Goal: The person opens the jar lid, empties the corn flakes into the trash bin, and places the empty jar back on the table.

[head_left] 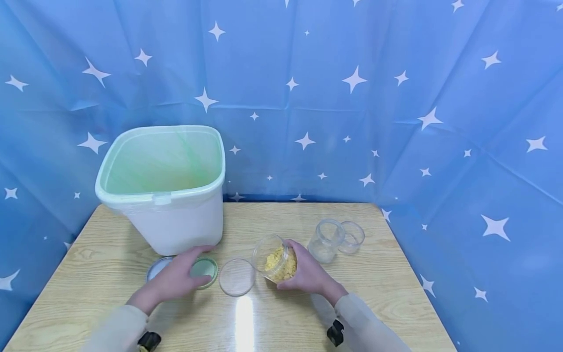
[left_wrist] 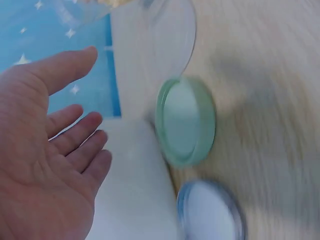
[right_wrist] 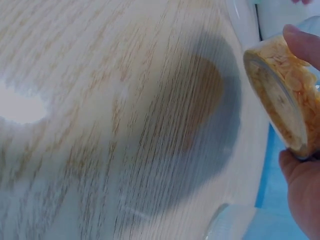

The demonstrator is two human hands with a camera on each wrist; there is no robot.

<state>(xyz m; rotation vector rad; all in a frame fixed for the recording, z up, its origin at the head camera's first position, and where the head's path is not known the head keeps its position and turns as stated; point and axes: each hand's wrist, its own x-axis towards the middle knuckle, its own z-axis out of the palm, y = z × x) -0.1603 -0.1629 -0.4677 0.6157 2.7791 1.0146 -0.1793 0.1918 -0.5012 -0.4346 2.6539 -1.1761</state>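
My right hand (head_left: 310,274) grips a clear jar (head_left: 265,252) partly filled with yellow flakes. The jar is tilted, its mouth toward the left, and its base (right_wrist: 277,102) shows in the right wrist view above the table. My left hand (head_left: 176,277) hovers over a green-rimmed lid (head_left: 205,274), thumb and fingers spread, holding nothing. In the left wrist view the same green lid (left_wrist: 206,122) lies apart from the palm. Between the hands a clear round lid (head_left: 237,277) lies flat. A blue-rimmed lid (head_left: 156,268) is partly hidden behind my left hand.
A large white bin (head_left: 176,220) with a pale green inside stands at the back left of the wooden table (head_left: 272,322). To the right of my right hand are a clear jar (head_left: 323,244) and a smaller clear container (head_left: 353,238). A blue starry curtain (head_left: 281,137) hangs behind.
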